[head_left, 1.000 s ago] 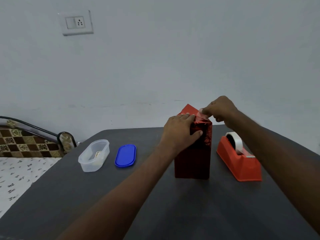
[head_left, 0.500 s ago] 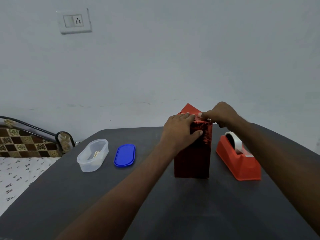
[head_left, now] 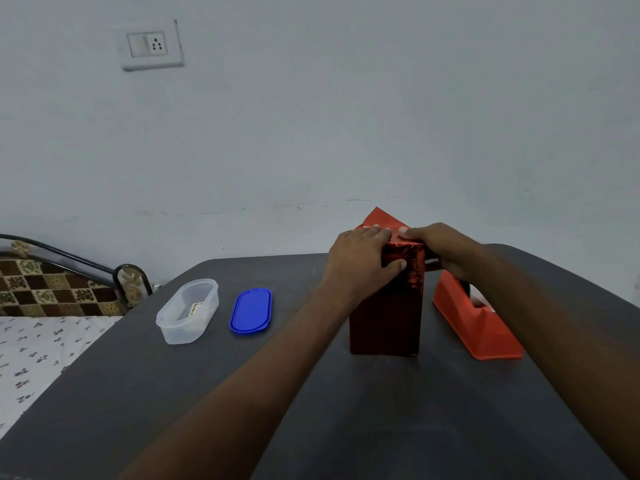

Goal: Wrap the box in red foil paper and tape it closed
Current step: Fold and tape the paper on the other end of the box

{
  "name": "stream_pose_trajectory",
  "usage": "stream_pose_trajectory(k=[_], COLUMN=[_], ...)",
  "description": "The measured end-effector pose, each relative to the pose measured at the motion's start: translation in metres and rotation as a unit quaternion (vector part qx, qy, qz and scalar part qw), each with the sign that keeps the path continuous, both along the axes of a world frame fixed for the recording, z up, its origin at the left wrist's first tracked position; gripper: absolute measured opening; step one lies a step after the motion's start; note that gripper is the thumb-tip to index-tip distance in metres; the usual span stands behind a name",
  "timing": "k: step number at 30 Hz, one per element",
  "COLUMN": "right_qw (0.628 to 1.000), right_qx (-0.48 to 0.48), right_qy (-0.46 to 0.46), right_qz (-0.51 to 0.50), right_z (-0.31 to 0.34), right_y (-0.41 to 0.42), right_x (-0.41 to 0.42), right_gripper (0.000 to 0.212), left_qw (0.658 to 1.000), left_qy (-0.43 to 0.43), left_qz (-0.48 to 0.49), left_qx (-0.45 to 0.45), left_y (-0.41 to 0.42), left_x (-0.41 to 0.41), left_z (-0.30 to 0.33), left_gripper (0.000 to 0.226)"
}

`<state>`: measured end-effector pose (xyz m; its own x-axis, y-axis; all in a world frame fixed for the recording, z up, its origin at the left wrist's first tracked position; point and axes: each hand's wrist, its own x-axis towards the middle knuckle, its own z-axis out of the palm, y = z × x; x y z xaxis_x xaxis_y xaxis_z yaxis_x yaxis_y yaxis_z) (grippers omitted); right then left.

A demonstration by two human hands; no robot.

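Left of the box (head_left: 384, 320) lie a lid (head_left: 251, 310) and tub (head_left: 187, 310), dispenser (head_left: 479, 327) right, while both hands' grips clasp its foil top: left hand (head_left: 358, 259), right hand (head_left: 441, 247).

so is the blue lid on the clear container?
No: the blue lid lies flat on the table, apart from and to the right of the open clear container.
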<state>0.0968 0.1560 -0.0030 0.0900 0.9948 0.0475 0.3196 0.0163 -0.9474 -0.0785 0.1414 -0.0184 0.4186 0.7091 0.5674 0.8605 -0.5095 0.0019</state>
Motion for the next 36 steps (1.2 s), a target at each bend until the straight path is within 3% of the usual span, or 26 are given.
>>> stream_pose_trajectory(k=[6, 11, 17, 23, 27, 31, 36], right_qw=[1.0, 0.999, 0.998, 0.994, 0.984, 0.94, 0.903], right_qx=[0.009, -0.002, -0.025, -0.009, 0.05, 0.053, -0.005], right_qy=[0.012, -0.032, -0.019, 0.039, -0.088, -0.27, -0.344], right_qz=[-0.004, -0.001, -0.05, -0.101, -0.149, -0.202, -0.257], right_z=[-0.002, 0.006, 0.013, 0.001, -0.022, -0.033, -0.044], right_y=[-0.001, 0.0, 0.003, -0.001, -0.008, -0.025, -0.043], right_x=[0.007, -0.004, -0.01, -0.004, 0.022, 0.048, 0.083], right_gripper=[0.033, 0.034, 0.017, 0.029, 0.026, 0.023, 0.013], left_qw=[1.0, 1.0, 1.0, 1.0, 1.0, 1.0, 1.0], left_qy=[-0.002, -0.013, -0.012, -0.01, -0.015, -0.014, -0.015], left_qz=[0.001, -0.004, -0.01, 0.0, -0.002, -0.002, -0.001], left_qx=[-0.001, 0.006, 0.005, 0.006, 0.0, 0.002, 0.012], left_y=[-0.002, -0.002, 0.0, -0.003, -0.002, 0.002, 0.006], left_x=[0.0, -0.001, -0.002, -0.001, -0.006, -0.006, -0.003], left_z=[0.001, -0.001, 0.0, 0.001, 0.0, -0.003, -0.006], left_gripper=[0.069, 0.068, 0.067, 0.069, 0.069, 0.07, 0.07])
